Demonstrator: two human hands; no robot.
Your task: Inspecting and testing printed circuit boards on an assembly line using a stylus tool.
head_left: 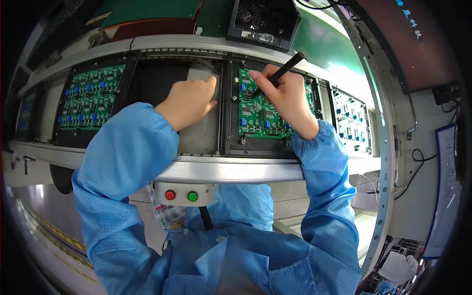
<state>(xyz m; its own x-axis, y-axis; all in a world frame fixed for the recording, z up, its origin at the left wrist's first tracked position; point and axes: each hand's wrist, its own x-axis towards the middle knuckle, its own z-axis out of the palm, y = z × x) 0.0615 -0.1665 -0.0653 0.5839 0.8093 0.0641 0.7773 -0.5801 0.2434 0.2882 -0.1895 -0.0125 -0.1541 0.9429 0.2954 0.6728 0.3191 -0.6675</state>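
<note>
Diagonally, black tool (282,72), tip toward board (260,110)

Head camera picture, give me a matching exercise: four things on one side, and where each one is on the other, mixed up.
Things:
1. black pen-like tool
2. left hand
3. red button
4. black parts bin

Places:
A. beyond the conveyor line, at the top
B. on the small box under the conveyor rail
C. in the right hand, over the green circuit board
D. resting on the grey plate between board carriers

Pairs: 1-C, 2-D, 3-B, 4-A
</note>
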